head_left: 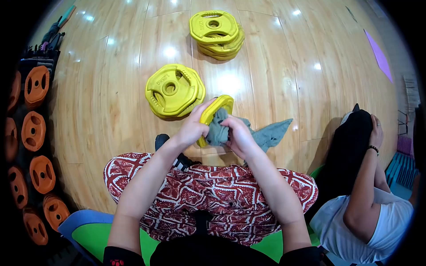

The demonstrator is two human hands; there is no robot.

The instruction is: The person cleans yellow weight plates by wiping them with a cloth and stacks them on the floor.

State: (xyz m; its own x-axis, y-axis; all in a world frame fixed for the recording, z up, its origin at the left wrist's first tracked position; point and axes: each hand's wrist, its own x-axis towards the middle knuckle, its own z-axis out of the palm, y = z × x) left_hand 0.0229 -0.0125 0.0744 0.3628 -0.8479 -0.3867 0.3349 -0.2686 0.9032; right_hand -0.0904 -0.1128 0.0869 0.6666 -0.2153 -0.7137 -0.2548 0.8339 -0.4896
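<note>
A yellow weight plate (pixel 224 103) is tilted up on its edge above my lap, with my left hand (pixel 194 127) gripping its left side. My right hand (pixel 240 137) is closed on a grey-green cloth (pixel 217 131), which is bunched against the plate's face. The loose end of the cloth trails to the right over the floor. Just beyond my left hand lies a stack of yellow plates (pixel 171 91), its top one marked 1.25KG. Another yellow stack (pixel 214 27) sits farther away at the top middle.
Orange weight plates (pixel 36 131) fill a rack along the left edge. On the right sits another person in a white shirt (pixel 368 226), a hand on a dark-clothed knee. Wooden floor (pixel 111 88) spreads ahead. A purple strip (pixel 378 55) lies at the upper right.
</note>
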